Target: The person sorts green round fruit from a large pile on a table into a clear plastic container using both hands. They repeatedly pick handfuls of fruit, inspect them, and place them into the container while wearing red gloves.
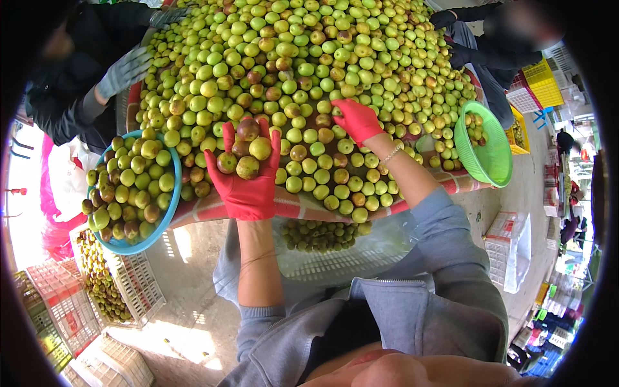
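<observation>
Palm up, my left hand (247, 186) in a red glove cradles several round green and brown-mottled fruits (247, 167), probably jujubes. My right hand (357, 121), also red-gloved, reaches palm down over the heap of loose fruits (309, 82), its fingertips beside some of them; whether they grip one is hidden. The heap covers a table edged with checked red and beige cloth (290, 202). At the left edge stands a blue basket (178, 193) piled with fruits. A tilted green basket (500, 162) holds a few at the right.
Below the table edge, a lined crate (319, 266) holds more fruits before me. Co-workers stand at both sides, one with a grey-gloved hand (125, 72) at the heap. Plastic crates (140, 285) stand on the floor at the left, with another crate (500, 237) at the right.
</observation>
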{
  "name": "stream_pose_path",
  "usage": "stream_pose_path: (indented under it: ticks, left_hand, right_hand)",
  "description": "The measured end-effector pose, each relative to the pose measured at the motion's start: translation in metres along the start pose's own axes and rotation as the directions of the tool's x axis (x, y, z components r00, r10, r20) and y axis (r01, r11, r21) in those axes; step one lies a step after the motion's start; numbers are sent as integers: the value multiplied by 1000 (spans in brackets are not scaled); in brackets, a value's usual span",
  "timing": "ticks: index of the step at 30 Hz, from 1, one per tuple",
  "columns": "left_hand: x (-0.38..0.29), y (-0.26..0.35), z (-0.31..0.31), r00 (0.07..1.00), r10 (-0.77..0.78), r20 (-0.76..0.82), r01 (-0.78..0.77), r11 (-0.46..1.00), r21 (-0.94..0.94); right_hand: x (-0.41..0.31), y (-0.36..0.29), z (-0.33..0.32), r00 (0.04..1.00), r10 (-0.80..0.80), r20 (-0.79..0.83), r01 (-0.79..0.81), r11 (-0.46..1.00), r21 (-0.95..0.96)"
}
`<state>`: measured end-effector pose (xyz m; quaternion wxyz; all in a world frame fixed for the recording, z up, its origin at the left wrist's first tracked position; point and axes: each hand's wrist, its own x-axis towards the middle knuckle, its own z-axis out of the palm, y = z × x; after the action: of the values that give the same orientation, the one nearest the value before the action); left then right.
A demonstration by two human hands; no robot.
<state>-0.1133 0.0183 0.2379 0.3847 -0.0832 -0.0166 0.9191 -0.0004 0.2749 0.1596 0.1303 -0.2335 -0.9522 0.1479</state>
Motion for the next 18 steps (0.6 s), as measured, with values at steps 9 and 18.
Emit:
stream_pose_path:
  ticks: [9, 18]
  left_hand:
    - [-4, 4, 0, 1000, -14, 25, 16, 998, -58]
    - [1, 0, 2, 1000, 19, 8, -19, 1000, 20]
  right_hand:
    - [-39, -47, -9, 975, 19, 222, -30, 999, 45]
    - [95, -38, 39, 983, 153, 101, -161, 985, 70]
